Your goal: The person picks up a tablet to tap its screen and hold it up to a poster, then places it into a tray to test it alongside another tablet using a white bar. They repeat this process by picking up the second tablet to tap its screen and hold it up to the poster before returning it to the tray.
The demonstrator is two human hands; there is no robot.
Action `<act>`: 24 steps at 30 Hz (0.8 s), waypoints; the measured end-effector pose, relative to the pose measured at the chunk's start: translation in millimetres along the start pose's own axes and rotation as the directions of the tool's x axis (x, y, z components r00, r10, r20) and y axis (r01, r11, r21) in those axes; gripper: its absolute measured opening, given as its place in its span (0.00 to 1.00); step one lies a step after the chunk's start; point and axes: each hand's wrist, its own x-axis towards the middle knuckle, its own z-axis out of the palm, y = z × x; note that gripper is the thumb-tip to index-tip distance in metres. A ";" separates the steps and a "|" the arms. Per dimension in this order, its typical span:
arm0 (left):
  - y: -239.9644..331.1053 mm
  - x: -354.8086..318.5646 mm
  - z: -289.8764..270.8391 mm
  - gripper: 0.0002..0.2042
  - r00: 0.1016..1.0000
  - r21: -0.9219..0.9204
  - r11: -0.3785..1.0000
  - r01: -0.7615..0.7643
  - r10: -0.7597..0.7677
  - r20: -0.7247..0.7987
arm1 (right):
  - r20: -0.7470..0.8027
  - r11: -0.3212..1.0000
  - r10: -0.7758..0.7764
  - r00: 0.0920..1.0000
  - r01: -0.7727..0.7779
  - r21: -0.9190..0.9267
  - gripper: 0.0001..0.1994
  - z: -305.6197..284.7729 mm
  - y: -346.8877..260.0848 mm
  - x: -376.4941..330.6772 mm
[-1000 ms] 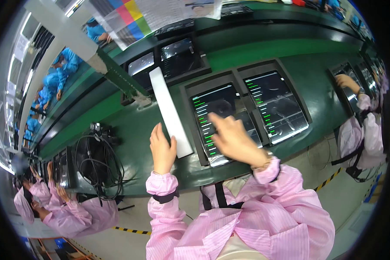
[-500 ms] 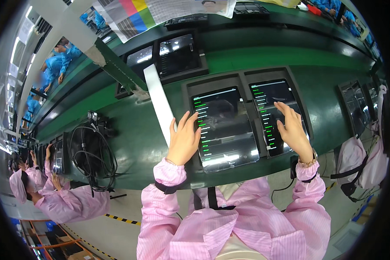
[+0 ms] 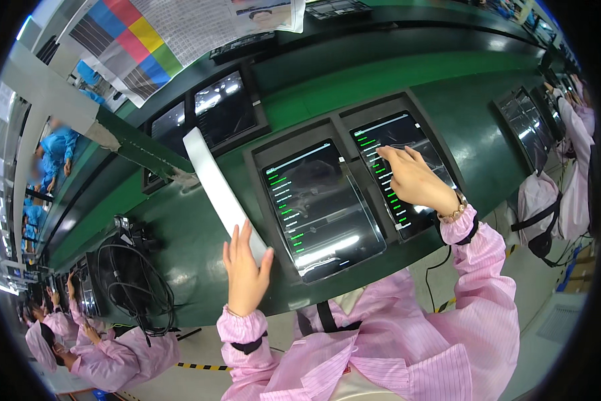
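So the right hand (image 3: 417,182) is up on the right-hand tablet (image 3: 407,170), index fingertip pressed onto the upper left part of the screen, right beside the column of green text lines. The other fingers are loosely curled, nothing gripped, just a poking pose. Wrist is bent back a bit, with the pink sleeve (image 3: 474,267) coming in from below and to the right of it.

The left hand (image 3: 245,267) is flat and open, fingers spread and pointing up, resting against the lower end of a long white strip (image 3: 220,190) that lies on the green bench (image 3: 180,220). It's not clenched around anything; looks more like it's steadying the strip than holding it, though I can't tell for sure if the thumb hooks the edge.

The relation that matters: the 2 tablets sit side by side in dark frames, long axes running away from the person and tilted slightly left. The left-hand tablet (image 3: 320,207) lies between the 2 hands, just to the right of the left hand and down-left of the right fingertip. The left hand is nearer to it; the strip's long axis runs up and to the left from that palm.
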 end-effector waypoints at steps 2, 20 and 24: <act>7.3 -10.6 1.8 0.31 0.999 -0.027 0.999 -0.019 0.020 0.050 | 0.041 0.999 0.029 0.999 -0.028 -0.027 0.25 3.0 2.7 -0.5; 22.4 -25.4 18.3 0.55 0.998 0.023 0.999 -0.026 0.025 0.050 | 0.075 0.532 0.508 0.858 -0.381 0.756 0.36 -7.7 86.9 -131.5; 21.5 -19.2 8.3 0.52 0.998 0.139 0.988 0.066 -0.068 0.005 | 0.077 0.505 0.448 0.891 -0.324 0.800 0.34 -14.1 74.5 -118.2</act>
